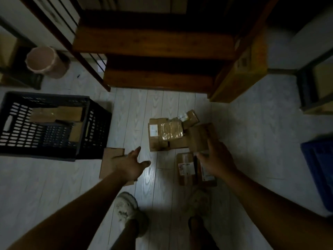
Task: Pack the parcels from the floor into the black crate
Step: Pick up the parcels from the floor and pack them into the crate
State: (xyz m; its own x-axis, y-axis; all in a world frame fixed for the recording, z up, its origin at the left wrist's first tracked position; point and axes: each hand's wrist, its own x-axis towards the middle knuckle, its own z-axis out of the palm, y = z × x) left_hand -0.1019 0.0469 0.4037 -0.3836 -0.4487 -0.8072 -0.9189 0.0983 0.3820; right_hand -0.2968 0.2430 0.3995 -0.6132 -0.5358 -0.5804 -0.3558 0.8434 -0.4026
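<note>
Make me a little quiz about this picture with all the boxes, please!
1. True or false: the black crate has nothing in it.
2. Which hand holds the brown parcel? A) left B) right C) neither
3. Fill in the gap: the tub at the right edge of the picture is ____ in colour.

Key:
1. False. A few parcels already lie inside it.
2. B. The right hand has its fingers and thumb round it, though the picture is a bit blurry there.
3. Blue.
</note>
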